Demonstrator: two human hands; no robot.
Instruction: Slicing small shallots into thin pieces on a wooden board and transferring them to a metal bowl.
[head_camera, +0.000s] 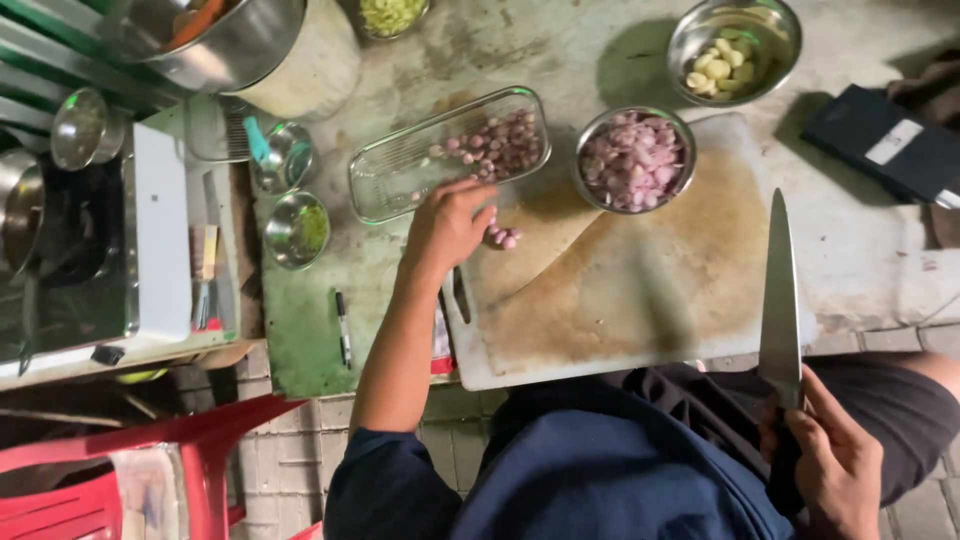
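Knife (779, 300) held upright in the right hand (835, 465), shallots (502, 238) under the left hand (447, 225).

The right hand's fingers are clenched around the dark handle, near the person's lap (the blade points away, over the edge of the cutting board (620, 290)). Further on, the left hand's fingers curl loosely over a few small shallots on the board's far corner, touching them. Beyond lie a glass dish (400, 170) with whole shallots and a steel bowl (632, 160) of peeled ones on the tabletop (560, 50).
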